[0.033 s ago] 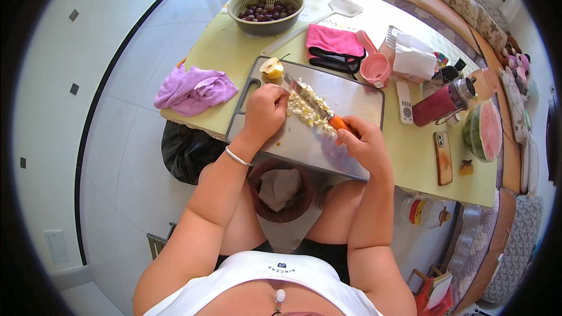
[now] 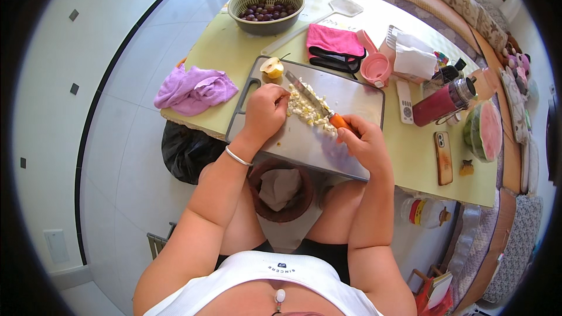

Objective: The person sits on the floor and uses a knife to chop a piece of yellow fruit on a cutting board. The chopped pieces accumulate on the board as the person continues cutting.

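Note:
My right hand [image 2: 367, 141] grips the orange handle of a knife [image 2: 310, 96]. Its blade lies slantwise over a pile of small chopped fruit pieces [image 2: 302, 111], pale with some yellow-green skin. At the pile's left edge rests my left hand [image 2: 266, 108], its fingers curled closed near the blade; anything between the fingertips is hidden. A metal-faced cutting board [image 2: 345, 155] with a dark rim and a side handle lies under both hands. On its far left corner sits a cut piece of pear [image 2: 271, 68] with its stem, pale flesh showing.
A purple cloth [image 2: 196, 90] lies left of the board. Behind it stand a colander [image 2: 240, 9] of dark round fruit, a fly swatter [image 2: 345, 7] and a pink cloth [image 2: 333, 41]. Rightward are a remote [image 2: 404, 102], a bottle [image 2: 439, 103], a phone [image 2: 443, 158] and cut watermelon [image 2: 483, 131].
The knife blade has shifted and tilted slightly over the chopped pieces, with a small movement of the right hand. The left hand stays nearly in place.

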A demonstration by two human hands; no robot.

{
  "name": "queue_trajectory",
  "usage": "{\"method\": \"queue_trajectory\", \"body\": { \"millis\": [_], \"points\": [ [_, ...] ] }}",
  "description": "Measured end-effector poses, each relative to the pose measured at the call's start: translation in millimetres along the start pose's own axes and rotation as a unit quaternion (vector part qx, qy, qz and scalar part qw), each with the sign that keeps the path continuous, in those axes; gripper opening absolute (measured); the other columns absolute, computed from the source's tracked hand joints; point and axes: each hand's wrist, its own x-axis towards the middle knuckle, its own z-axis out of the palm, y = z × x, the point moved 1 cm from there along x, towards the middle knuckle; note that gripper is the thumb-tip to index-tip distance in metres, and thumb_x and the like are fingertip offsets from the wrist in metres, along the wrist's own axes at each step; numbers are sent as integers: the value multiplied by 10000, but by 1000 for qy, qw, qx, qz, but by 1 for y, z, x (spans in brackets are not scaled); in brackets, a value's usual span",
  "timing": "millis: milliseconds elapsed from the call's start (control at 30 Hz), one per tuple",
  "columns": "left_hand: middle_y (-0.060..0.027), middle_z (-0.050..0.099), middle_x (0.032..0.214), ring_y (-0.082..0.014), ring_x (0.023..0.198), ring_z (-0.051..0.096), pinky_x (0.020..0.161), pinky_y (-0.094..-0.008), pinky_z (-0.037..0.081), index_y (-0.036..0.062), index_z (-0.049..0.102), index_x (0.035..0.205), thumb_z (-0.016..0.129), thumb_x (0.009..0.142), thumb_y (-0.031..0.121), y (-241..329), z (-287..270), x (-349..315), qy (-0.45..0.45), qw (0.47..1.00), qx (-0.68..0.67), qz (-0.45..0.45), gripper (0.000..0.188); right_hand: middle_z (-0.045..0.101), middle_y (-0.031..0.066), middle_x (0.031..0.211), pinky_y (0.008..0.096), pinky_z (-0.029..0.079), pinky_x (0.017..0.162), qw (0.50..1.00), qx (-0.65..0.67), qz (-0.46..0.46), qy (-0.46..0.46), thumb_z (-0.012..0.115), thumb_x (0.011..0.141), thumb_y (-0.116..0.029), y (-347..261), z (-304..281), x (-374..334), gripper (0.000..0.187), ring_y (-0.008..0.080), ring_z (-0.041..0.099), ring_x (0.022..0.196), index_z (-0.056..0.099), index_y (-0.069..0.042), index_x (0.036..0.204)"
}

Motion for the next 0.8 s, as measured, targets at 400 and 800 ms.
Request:
{"method": "queue_trajectory", "body": {
  "millis": [400,800],
  "points": [
    [-146,698,924,-313,902,644,818,-388,509,7,720,890,666,808,57,-4,0,-1,-3,998,52,32,110,664,104,767,303,475,664,999,-45,-21,0,648,868,-149,8,1,4,272,154,600,693,671,29,1072],
    [-139,676,869,-319,840,637,760,-398,504,-3,691,800,705,754,46,-2,-3,0,24,998,49,11,68,657,91,759,296,471,649,1000,-25,8,-13,658,875,-150,-1,2,2,253,145,592,675,675,34,1048]
  ]
}}
